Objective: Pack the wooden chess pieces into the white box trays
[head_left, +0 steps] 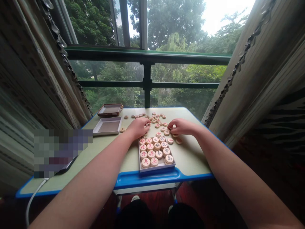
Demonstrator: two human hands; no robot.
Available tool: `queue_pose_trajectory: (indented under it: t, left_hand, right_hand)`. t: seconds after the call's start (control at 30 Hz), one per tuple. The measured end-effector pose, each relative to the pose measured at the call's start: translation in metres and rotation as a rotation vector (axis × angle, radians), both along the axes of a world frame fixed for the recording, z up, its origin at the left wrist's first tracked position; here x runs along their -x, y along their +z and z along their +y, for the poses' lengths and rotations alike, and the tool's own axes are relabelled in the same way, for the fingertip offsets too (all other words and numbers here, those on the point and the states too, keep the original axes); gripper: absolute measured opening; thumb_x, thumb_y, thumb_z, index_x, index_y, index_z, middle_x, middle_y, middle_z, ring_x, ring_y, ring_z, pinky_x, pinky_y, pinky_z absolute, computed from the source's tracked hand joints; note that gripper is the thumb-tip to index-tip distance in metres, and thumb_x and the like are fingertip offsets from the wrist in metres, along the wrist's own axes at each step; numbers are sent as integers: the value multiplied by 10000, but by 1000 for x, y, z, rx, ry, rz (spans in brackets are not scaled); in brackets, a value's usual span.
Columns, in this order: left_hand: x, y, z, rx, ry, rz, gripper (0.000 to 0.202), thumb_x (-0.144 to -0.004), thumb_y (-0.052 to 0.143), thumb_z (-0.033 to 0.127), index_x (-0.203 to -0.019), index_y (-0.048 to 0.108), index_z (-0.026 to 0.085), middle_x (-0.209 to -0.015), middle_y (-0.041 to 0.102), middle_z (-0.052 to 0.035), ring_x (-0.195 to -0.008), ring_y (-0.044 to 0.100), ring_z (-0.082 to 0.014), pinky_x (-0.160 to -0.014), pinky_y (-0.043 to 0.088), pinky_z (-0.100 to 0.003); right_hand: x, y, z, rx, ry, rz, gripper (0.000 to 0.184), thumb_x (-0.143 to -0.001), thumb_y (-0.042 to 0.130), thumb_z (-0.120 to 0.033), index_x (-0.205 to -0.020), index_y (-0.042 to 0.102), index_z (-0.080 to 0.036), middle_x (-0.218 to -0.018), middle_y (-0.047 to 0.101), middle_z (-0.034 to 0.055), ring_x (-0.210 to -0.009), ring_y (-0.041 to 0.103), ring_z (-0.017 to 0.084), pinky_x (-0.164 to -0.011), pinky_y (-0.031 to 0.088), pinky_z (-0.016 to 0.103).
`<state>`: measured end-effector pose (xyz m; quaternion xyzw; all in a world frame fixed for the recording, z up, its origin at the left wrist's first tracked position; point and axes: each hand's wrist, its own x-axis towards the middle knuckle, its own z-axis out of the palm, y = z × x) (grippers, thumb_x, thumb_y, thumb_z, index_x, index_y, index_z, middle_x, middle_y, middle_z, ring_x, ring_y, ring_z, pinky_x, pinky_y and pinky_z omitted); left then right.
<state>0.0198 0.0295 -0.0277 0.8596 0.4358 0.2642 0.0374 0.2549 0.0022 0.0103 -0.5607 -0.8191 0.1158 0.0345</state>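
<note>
A shallow white box point(152, 169) at the table's near edge holds rows of round wooden xiangqi pieces point(151, 154), with red characters mostly at left and dark ones at right. Just beyond its far left corner, my left hand point(138, 128) is closed, with a xiangqi piece point(148, 124) pinched at the fingertips. My right hand point(180, 126) is beyond the far right corner, its fingers curled down and pinching a piece point(170, 129) partly hidden by them. Loose pieces point(157, 125) lie scattered between and beyond both hands; some sit under my right hand.
On the left stand an empty white box lid point(107, 126) and a brown-edged box point(110, 109) behind it. A blurred-out device point(63, 156) with a white cable point(35, 200) lies at the near left. The table point(100, 159) has a blue rim; a railing point(147, 56) and window are beyond.
</note>
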Motion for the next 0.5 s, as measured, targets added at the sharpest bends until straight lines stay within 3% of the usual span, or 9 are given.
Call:
queue_pose_trajectory:
  t: [0.13, 0.23, 0.3, 0.4, 0.5]
  left_hand:
    - [0, 2, -2, 9, -2, 4, 232, -758, 514, 251, -918, 665, 178, -909, 670, -57, -805, 603, -182, -768, 467, -292]
    - [1, 1, -3, 6, -2, 10, 230, -756, 517, 255, -915, 665, 180, -911, 670, -57, -802, 603, -181, -760, 469, -287]
    - [1, 1, -2, -3, -5, 16, 230, -759, 513, 257, -915, 665, 182, -913, 672, -55, -808, 602, -181, -767, 467, -288]
    - [1, 1, -1, -13, -15, 22, 224, -760, 511, 254, -905, 667, 184, -910, 673, -54, -820, 599, -183, -783, 463, -291]
    - [2, 2, -1, -11, -12, 25, 217, -758, 510, 251, -889, 669, 183, -900, 673, -54, -818, 597, -183, -784, 466, -291]
  right_hand:
    - [3, 2, -2, -126, -13, 41, 213, -684, 601, -271, -866, 665, -181, -913, 633, 54, -796, 548, 172, -690, 400, 250]
    - [9, 10, -13, -203, 55, 144, 204, -683, 616, -288, -847, 643, -169, -918, 597, 53, -787, 525, 164, -684, 398, 257]
    - [16, 16, -24, -156, 169, 225, 234, -689, 630, -322, -870, 634, -175, -915, 578, 40, -794, 515, 156, -680, 399, 248]
    - [27, 20, -38, 36, 382, 227, 270, -688, 653, -388, -871, 650, -190, -868, 557, 19, -778, 509, 143, -675, 397, 235]
    - [34, 19, -47, 124, 477, 167, 267, -672, 681, -377, -853, 663, -182, -814, 538, 11, -734, 501, 131, -655, 389, 230]
